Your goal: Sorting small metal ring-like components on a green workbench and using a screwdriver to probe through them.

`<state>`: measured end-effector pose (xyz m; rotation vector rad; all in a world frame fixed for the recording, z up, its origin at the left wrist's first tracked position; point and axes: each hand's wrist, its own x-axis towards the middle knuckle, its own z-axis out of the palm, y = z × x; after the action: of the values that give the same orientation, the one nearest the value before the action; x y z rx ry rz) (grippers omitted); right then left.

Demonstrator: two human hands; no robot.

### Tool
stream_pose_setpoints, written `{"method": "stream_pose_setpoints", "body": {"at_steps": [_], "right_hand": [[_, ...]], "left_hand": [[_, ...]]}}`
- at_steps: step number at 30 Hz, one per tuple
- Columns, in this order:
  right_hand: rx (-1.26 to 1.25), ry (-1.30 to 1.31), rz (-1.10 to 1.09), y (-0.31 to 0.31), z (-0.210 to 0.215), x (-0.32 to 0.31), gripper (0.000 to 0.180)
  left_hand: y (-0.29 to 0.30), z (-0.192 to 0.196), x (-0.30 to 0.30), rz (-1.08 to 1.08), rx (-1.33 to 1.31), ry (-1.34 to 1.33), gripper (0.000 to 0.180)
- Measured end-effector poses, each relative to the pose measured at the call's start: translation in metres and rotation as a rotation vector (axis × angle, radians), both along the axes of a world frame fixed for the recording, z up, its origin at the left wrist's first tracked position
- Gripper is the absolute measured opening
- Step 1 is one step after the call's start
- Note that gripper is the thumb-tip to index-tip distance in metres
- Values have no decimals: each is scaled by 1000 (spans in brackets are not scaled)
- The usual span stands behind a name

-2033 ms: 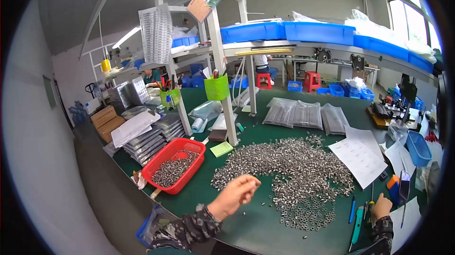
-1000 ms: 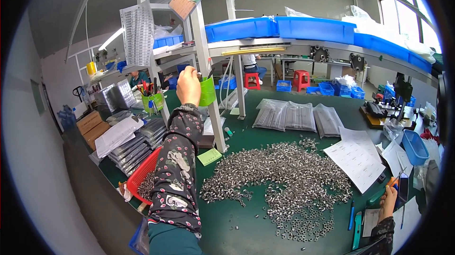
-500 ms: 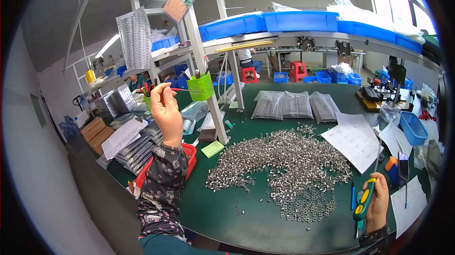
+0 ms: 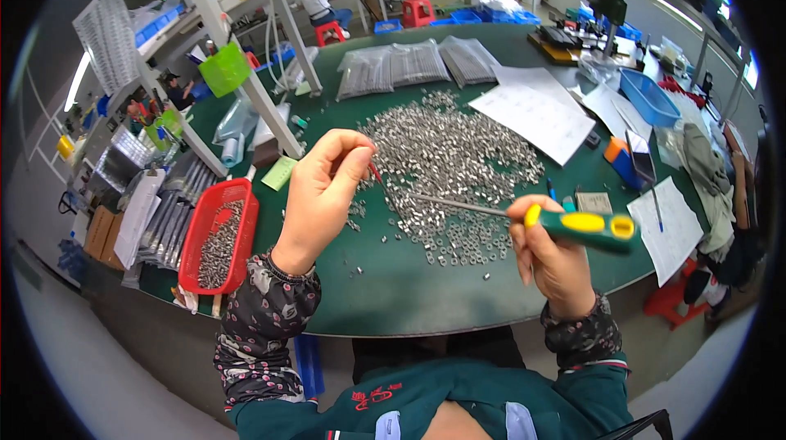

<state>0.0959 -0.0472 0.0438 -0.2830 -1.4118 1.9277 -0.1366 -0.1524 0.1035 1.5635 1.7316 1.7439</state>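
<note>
My left hand (image 4: 321, 194) is above the left edge of a heap of small metal rings (image 4: 458, 149), fingers pinched. Between its thumb and fingertips is a thin red stick (image 4: 377, 175) that points down toward the heap, its lower end dark; its exact kind is unclear. A screwdriver (image 4: 583, 225) with a green and yellow handle is gripped in my right hand (image 4: 553, 264). Its long metal shaft reaches left over the rings, and its tip comes close to the red stick. Whether the two touch I cannot tell.
A red basket (image 4: 249, 227) of small metal parts stands at the left on the green table (image 4: 393, 309). Bagged metal rods (image 4: 393, 67) lie at the back. Paper sheets (image 4: 536, 112) and a blue bin (image 4: 649, 96) are on the right. A shelf post (image 4: 254, 88) rises at the left.
My left hand has come down from near the green holder to the heap, still pinching the red stick. My right hand has brought the screwdriver inward, its shaft turning to point left. The view has tilted down.
</note>
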Motion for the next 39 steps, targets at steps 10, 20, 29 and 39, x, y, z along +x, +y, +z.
{"method": "stream_pose_setpoints", "body": {"at_steps": [10, 20, 29, 39], "right_hand": [[176, -169, 51, 7, -13, -34, 27], [77, -197, 69, 17, -21, -49, 17], [-63, -155, -112, 37, -21, -51, 11], [-96, -61, -152, 53, -38, -65, 17]], "left_hand": [[35, -21, 49, -360, -361, -66, 13], [52, -41, 40, -335, -368, -181, 14], [39, -79, 37, -278, -348, -242, 21], [33, -137, 29, -364, -454, -148, 15]]}}
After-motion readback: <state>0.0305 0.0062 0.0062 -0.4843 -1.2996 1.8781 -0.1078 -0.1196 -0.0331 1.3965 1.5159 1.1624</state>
